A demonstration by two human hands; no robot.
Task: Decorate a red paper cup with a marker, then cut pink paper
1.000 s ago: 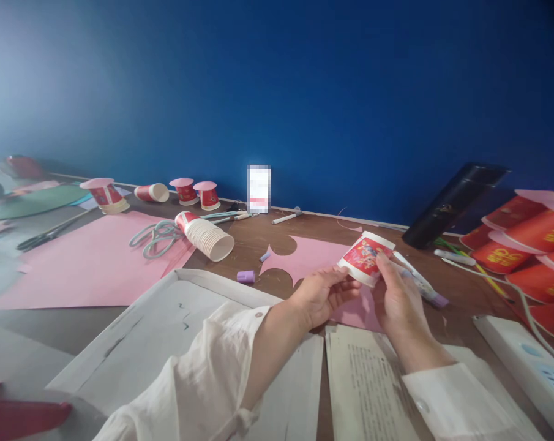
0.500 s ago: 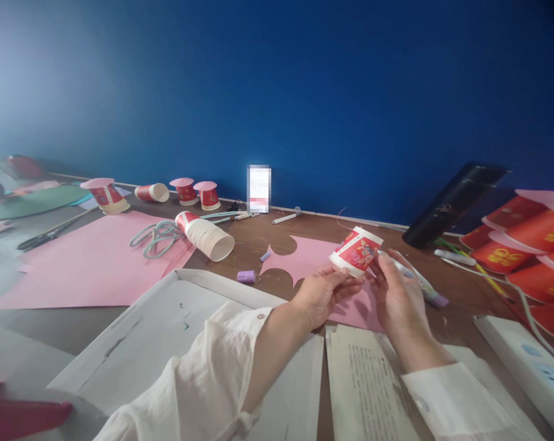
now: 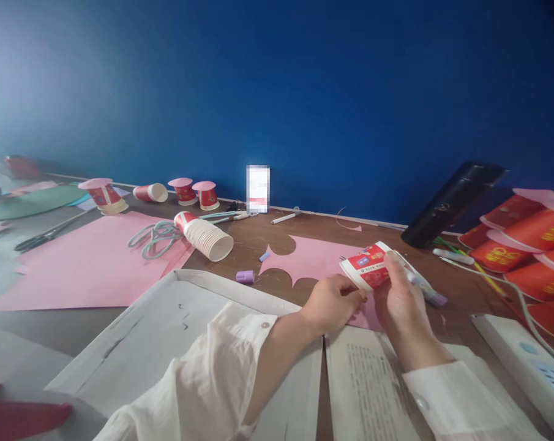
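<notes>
A red and white paper cup [image 3: 371, 266] is held tilted over the pink sheet, its white rim towards the lower left. My right hand [image 3: 401, 300] is closed around the cup's right side, thumb on top. Fingers curled together, my left hand [image 3: 334, 301] pinches at the lower edge of the rim; its exact hold is partly hidden. Under the hands lies pink paper with round cut-outs [image 3: 304, 254]. Just behind the right hand is a glue-like tube with a purple end [image 3: 435, 298], partly covered. Printed pages [image 3: 366, 373] lie below the hands.
Stacked paper cups [image 3: 207, 237] lie left of centre beside a grey cord [image 3: 155, 239]. Cups topped with pink discs [image 3: 181, 191] stand behind. A white box lid [image 3: 134, 343] sits left, a power strip [image 3: 524, 361] right. A black bottle [image 3: 451, 205] leans near red cups [image 3: 529, 245].
The cup has turned, showing another printed side, and moved slightly right. My left hand has slid down to its lower rim, while my right thumb has moved onto the top.
</notes>
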